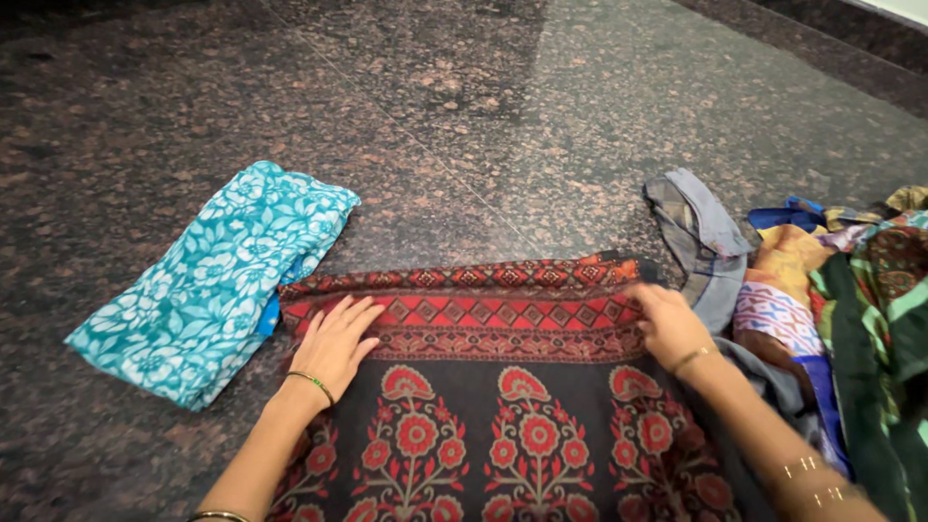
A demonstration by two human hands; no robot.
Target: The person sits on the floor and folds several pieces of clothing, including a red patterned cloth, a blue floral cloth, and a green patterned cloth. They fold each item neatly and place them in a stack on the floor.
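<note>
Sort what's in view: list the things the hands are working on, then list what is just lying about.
In hand:
- red and black patterned cloth, folded at its far edge
- left hand, flat on it
- right hand, pressing the fold

Lying about:
- folded turquoise flowered cloth
- grey checked garment
- heap of mixed coloured clothes
- dark stone floor

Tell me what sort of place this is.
Probably a room in a home, with work done on the floor: a polished speckled stone floor, a folded teal floral cloth, a heap of mixed garments, and both hands on a red-and-black patterned cloth.
</note>
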